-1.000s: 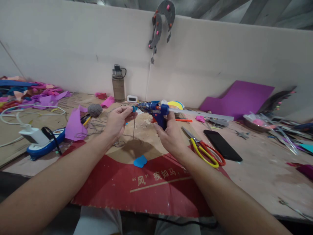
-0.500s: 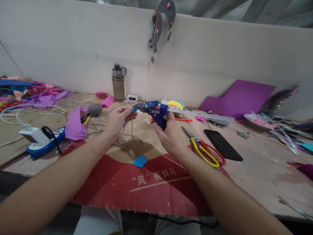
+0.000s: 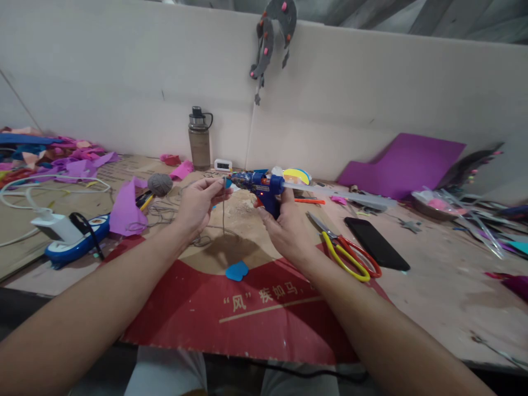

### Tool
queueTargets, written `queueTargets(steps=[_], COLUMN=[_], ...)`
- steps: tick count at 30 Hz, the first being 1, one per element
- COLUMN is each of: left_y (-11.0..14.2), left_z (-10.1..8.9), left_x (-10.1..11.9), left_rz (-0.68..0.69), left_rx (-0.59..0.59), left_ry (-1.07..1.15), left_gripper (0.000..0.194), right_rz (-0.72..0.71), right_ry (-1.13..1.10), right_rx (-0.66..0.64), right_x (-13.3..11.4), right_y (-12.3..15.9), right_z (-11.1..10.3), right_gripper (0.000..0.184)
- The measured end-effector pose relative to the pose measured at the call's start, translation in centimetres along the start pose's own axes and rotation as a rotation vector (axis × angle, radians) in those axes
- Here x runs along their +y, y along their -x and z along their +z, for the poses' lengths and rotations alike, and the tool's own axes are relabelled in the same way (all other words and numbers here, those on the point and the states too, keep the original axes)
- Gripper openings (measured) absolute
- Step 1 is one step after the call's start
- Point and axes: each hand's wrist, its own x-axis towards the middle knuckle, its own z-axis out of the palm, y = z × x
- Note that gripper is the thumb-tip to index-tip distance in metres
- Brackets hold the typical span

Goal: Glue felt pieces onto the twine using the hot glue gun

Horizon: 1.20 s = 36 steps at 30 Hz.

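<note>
My right hand (image 3: 287, 224) is wrapped round the handle of a blue hot glue gun (image 3: 268, 192), with a long clear glue stick (image 3: 342, 193) out of its back end. The gun's nozzle points left at a small blue felt piece (image 3: 228, 182), which my left hand (image 3: 202, 201) pinches between thumb and fingers. Grey yarn (image 3: 224, 217) hangs down from that pinch. Below, a blue heart-shaped felt piece (image 3: 236, 270) lies on the red and brown cardboard (image 3: 198, 313). Whether the nozzle touches the felt I cannot tell.
Scissors (image 3: 346, 256) and a black phone (image 3: 376, 243) lie to the right. Leftward are a yarn ball (image 3: 160, 185), purple felt (image 3: 128, 209) and a blue power strip (image 3: 78, 242) with cables. A bottle (image 3: 199, 140) stands at the back, near a purple sheet (image 3: 404, 165).
Almost nothing differs. Both hands keep their places, and the glue gun's nozzle remains at the small blue felt piece.
</note>
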Motion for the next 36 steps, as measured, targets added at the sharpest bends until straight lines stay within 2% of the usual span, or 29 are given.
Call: queueTargets(steps=[9,15,28,36], left_y=[0.2,0.11,0.35,0.26], left_z=[0.13,0.1,0.37,0.23], left_x=[0.35,0.07,0.53,0.57], left_rz=[-0.004,0.012,-0.014,0.013], left_rx=[0.008,-0.004,0.026,0.021], left_ry=[0.009,0.006,0.01,0.016], left_gripper=[0.018,0.016,0.015,0.018], right_rz=[-0.035,0.027,-0.019,-0.007], right_ry=[-0.032,0.014,0.005,0.003], right_rx=[0.014,-0.012,0.007,0.032], right_x=[0.02,0.04,0.02,0.31], right_y=[-0.05,0.05,-0.08,0.01], right_z=[0.03,0.13,0.05,0.06], right_gripper=[0.043,0.042,0.053,0.046])
